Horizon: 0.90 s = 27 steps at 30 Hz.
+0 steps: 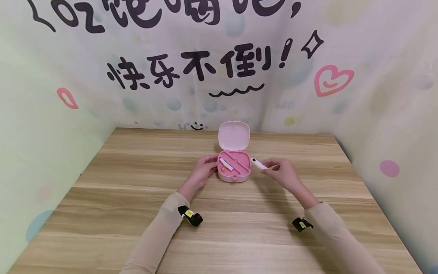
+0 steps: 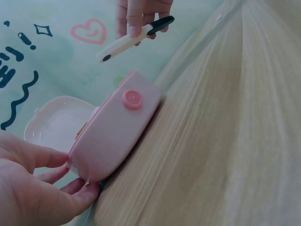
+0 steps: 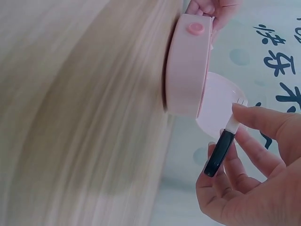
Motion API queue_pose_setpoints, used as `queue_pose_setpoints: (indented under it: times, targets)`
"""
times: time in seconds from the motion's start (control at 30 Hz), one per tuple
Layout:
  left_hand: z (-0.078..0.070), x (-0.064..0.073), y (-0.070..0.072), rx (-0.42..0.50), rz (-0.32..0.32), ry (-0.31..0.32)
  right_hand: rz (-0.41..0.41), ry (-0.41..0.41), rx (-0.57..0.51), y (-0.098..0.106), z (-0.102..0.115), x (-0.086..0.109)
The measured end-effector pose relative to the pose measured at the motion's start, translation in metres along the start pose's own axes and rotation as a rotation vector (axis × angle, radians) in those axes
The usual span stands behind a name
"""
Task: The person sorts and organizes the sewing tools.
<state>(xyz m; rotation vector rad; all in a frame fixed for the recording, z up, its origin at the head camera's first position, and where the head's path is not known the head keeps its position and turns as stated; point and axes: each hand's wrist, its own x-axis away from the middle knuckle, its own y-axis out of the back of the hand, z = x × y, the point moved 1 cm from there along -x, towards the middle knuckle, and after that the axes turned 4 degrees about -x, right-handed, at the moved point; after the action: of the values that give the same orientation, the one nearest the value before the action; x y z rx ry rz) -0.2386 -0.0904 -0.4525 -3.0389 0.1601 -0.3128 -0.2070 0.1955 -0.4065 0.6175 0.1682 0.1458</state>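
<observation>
A small pink case (image 1: 234, 177) stands on the table with its lid (image 1: 234, 136) raised at the back. My left hand (image 1: 202, 169) holds the case's left side, thumb and fingertips at its edge. In the case's left part lie a short white stick-like piece (image 1: 226, 164) and a small orange round piece (image 1: 224, 168). My right hand (image 1: 282, 173) pinches a slim white tool with a black end (image 2: 127, 42) between thumb and fingers, just right of the case and above the table. A dark oval spot marks the tool's white end; its exact kind cannot be made out.
The wood-grain table (image 1: 226, 236) reaches back to a printed cloth (image 1: 191, 102) with black lettering and a pink heart. Cloth also hangs at both sides. A black strap mount (image 1: 192, 217) sits on the left wrist, another (image 1: 302, 224) on the right.
</observation>
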Motion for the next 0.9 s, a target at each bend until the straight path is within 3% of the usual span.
queue_pose_setpoints:
  times: [0.37,0.9]
  targets:
    - [0.001,-0.001,-0.001,-0.003,-0.014,0.002,-0.008,-0.054,-0.015,-0.012,0.011,-0.011]
    - [0.003,-0.002,0.0,0.012,-0.004,-0.008,-0.05,-0.014,0.026,-0.026,0.019,-0.022]
